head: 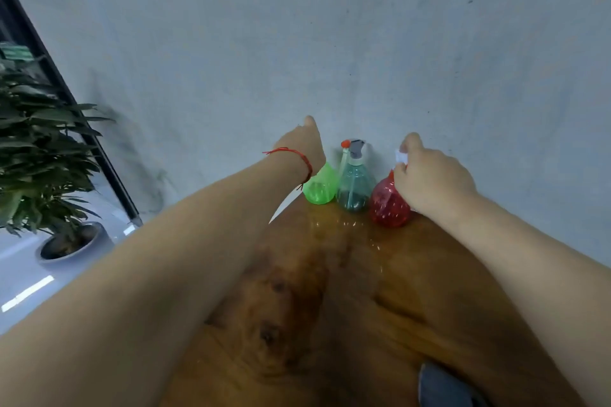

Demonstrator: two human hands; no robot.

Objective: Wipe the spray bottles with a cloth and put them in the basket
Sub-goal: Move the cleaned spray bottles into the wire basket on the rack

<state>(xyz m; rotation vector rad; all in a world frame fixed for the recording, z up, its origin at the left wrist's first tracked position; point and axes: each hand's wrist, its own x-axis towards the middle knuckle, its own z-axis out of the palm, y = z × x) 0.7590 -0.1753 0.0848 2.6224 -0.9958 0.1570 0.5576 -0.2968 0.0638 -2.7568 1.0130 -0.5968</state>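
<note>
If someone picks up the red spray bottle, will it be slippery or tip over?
The red bottle probably won't tip easily: its round body is wide at the bottom. It may be slippery, since droplets speckle it and the table nearby looks wet. It's likely light, thin see-through plastic; the right hand holds it by its top.

There was a bright green bottle, a teal bottle with a grey trigger, a speckly red bottle, a knotty brown wood-grain table and a red wrist string.
</note>
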